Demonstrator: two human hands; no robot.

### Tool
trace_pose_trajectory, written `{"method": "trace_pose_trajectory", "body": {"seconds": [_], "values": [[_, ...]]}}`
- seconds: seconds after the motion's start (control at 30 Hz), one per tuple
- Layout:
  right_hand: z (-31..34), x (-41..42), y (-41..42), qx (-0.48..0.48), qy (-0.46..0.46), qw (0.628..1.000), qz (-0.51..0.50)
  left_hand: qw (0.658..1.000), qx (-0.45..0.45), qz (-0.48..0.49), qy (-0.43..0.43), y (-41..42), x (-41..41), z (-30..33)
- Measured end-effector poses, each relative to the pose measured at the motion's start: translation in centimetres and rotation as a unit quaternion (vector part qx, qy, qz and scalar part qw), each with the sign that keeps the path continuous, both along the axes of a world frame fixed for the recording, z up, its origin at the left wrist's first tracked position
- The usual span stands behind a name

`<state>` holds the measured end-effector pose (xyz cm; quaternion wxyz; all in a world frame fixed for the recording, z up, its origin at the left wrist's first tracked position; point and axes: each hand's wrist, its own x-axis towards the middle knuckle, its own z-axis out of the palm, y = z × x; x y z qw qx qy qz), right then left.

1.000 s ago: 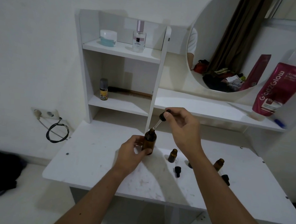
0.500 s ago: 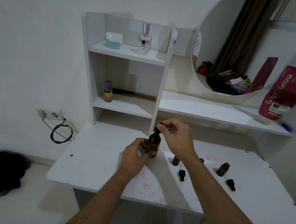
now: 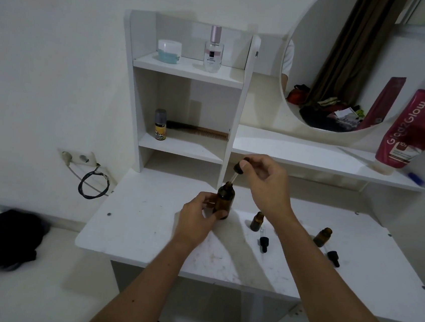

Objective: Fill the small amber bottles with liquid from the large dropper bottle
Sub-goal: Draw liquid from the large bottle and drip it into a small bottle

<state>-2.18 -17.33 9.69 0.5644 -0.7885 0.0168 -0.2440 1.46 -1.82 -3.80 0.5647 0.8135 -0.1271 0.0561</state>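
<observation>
The large amber dropper bottle [image 3: 224, 198] stands on the white table [image 3: 147, 222], and my left hand [image 3: 196, 218] grips its body from the left. My right hand [image 3: 264, 182] pinches the black bulb of the dropper [image 3: 238, 170] above it, the glass tube slanting down into the bottle's neck. Two small amber bottles stand uncapped to the right: one [image 3: 257, 221] just beside my right wrist, another [image 3: 322, 236] farther right. A black dropper cap [image 3: 263, 244] lies in front of the first, and a second cap [image 3: 333, 258] in front of the other.
A white shelf unit [image 3: 189, 72] behind holds a jar, a perfume bottle, a small spray can and a comb. A round mirror [image 3: 360, 63] and a red tube [image 3: 414, 129] are at the back right. A wall socket with a coiled cable [image 3: 93, 182] is left of the table.
Half a second ago the dropper sat pushed down on the large bottle's neck; my right hand has since lifted it so the bulb is well above the neck.
</observation>
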Motion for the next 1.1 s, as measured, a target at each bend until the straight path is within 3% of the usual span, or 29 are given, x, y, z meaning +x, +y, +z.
{"method": "trace_pose_trajectory", "body": {"seconds": [0.3,0.43,0.67,1.1], "values": [[2.7,-2.6,-1.7,0.022,-0.070,0.997,-0.026,0.998,-0.033,0.052,0.005,0.3,-2.1,0.8],[2.1,-4.5,-3.7,0.020,-0.063,0.997,-0.044,0.997,-0.075,0.018,0.005,-0.5,-4.2,0.8],[-0.5,-6.6,-7.0,0.047,-0.036,0.995,-0.084,0.996,-0.057,-0.067,0.003,-4.3,-5.5,0.5],[-2.6,-5.6,-7.7,0.020,-0.014,0.995,-0.095,0.997,0.038,-0.069,0.010,-7.9,-3.6,0.6]]}}
